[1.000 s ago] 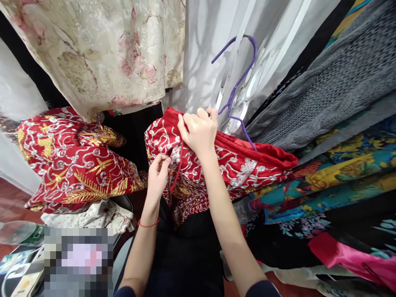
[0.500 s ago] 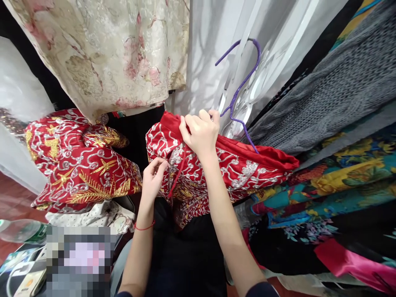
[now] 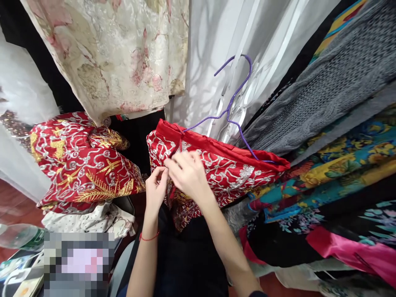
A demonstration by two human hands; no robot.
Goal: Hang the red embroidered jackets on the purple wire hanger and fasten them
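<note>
A red garment (image 3: 222,169) with silver and gold sequin embroidery and a plain red top band hangs aslant on a purple hanger (image 3: 228,109). At its left part, my left hand (image 3: 156,187) is closed in a pinch on the garment's edge. My right hand (image 3: 188,175) sits just right of it, over the embroidery, with curled fingers meeting the left fingertips. It is somewhat blurred, and what lies between its fingers is hidden. Both hanger arms dip inside the band. A thin red cord (image 3: 181,142) hangs from the band above my right hand.
More red embroidered cloth (image 3: 89,165) bulges at left, above white dotted fabric (image 3: 89,218). A cream floral garment (image 3: 123,57) hangs above. At right hang grey knitwear (image 3: 324,78) and a colourful floral cloth (image 3: 340,177). A plastic bottle (image 3: 23,237) stands lower left, beside a blurred-out device (image 3: 77,264).
My right hand has let go of the top band and moved down and left to my left fingertips. The hanger's left arm now shows. My left hand has stayed nearly in place.
</note>
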